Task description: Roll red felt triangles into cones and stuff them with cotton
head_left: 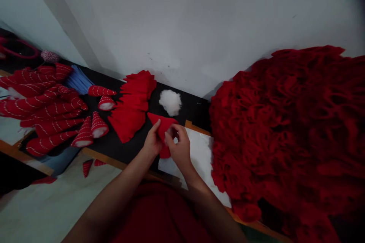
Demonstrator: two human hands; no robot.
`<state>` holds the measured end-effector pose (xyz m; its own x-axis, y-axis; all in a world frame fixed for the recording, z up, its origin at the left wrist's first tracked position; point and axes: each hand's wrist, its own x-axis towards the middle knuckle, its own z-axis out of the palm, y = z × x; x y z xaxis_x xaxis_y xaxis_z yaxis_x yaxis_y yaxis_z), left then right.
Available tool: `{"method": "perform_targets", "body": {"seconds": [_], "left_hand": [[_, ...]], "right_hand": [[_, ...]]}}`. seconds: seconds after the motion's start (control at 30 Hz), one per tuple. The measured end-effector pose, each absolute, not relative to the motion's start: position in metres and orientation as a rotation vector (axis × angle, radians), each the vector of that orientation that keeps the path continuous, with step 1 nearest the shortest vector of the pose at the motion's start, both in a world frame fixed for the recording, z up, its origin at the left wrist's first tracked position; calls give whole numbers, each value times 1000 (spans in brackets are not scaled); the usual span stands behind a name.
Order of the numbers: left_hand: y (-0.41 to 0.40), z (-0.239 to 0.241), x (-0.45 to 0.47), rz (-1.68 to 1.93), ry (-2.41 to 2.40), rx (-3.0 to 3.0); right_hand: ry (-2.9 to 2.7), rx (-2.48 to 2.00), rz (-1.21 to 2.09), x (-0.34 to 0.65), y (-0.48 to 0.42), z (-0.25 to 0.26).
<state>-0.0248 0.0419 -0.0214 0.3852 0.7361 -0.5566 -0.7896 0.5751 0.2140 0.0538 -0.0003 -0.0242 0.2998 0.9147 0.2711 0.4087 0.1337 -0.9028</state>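
Both my hands meet over the black tabletop (119,144) on one red felt piece (163,126). My left hand (151,142) pinches its left side with thumb and fingers closed. My right hand (179,145) grips its right side, fingers curled, with a bit of white stuffing showing at the fingertips. A wad of white stuffing (170,102) lies just beyond the felt piece. A stack of flat red felt pieces (134,104) sits to the left of my hands.
A big heap of red felt pieces (288,129) fills the right side. Several red cones with white stitching (48,110) lie at the left, next to blue material (77,79). A white sheet (199,155) lies under my right hand. A pale wall stands behind.
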Motion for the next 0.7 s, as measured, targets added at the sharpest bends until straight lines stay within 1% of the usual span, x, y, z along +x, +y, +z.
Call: {"method": "perform_targets", "body": {"seconds": [0.27,0.43,0.5,0.7], "left_hand": [[40,-25,-28,927,596,-149],[42,-21,-26,920,625,-149],[41,-18,-24,927,638,-142],[41,-13,-31,901,634,-106]], "right_hand": [[-1433,-1479,296,59,-2,-20],[-1744,-1343,143,59,-4,-26],[-1737,-1370,152,60,-2,-28],[-1402,-1398,415,64,-6,-14]]}}
